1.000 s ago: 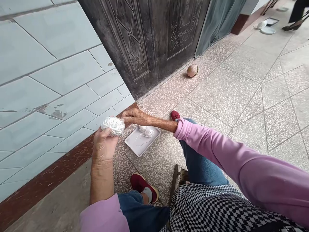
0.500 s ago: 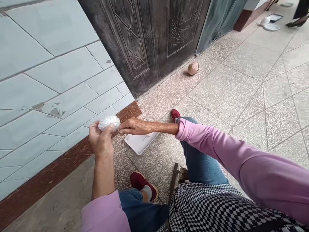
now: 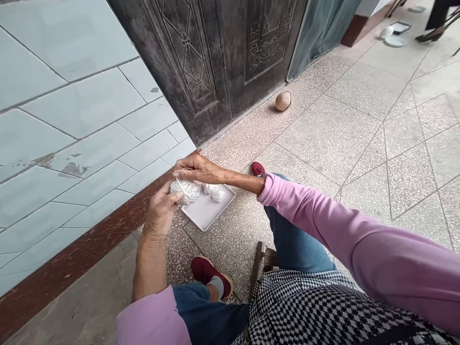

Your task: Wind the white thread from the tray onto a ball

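A ball of white yarn is gripped from its left side by my left hand, with the thumb over its front. Just above the ball is my right hand, its fingers closed and pinching a strand of the same yarn that runs down to the ball. Below and behind the hands lies a white tray on the floor. Two smaller balls of white yarn rest in it, partly overlapped by my right hand.
A brown ball-like object lies by the dark carved door. The tiled wall rises at left. My red shoes and a wooden stool are below. Dishes and part of another person appear far right.
My left hand has moved right with the yarn ball, over the tray's edge. My right hand has risen from beside the ball to above it, uncovering the small balls in the tray.
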The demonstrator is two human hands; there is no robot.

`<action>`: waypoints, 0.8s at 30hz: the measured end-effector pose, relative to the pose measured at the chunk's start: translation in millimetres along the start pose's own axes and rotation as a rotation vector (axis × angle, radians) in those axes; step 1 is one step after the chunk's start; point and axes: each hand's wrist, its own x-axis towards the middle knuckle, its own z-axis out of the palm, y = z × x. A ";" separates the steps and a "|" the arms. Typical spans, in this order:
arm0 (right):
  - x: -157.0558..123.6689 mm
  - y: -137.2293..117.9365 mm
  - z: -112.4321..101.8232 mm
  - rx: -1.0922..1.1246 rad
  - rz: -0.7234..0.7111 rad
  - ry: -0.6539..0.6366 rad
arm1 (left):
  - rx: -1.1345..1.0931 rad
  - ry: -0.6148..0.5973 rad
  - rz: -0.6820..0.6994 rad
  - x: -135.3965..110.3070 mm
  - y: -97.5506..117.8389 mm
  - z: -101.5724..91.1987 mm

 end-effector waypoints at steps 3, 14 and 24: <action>5.3 7.5 2.6 0.012 -0.004 0.013 | -0.010 -0.042 -0.048 -2.0 1.6 -2.5; 12.1 11.5 15.2 0.035 0.050 0.102 | -0.304 0.145 0.132 -1.4 9.0 2.9; -5.6 -3.0 36.2 -0.355 0.036 -0.174 | -0.276 0.323 0.216 16.1 -5.9 -20.6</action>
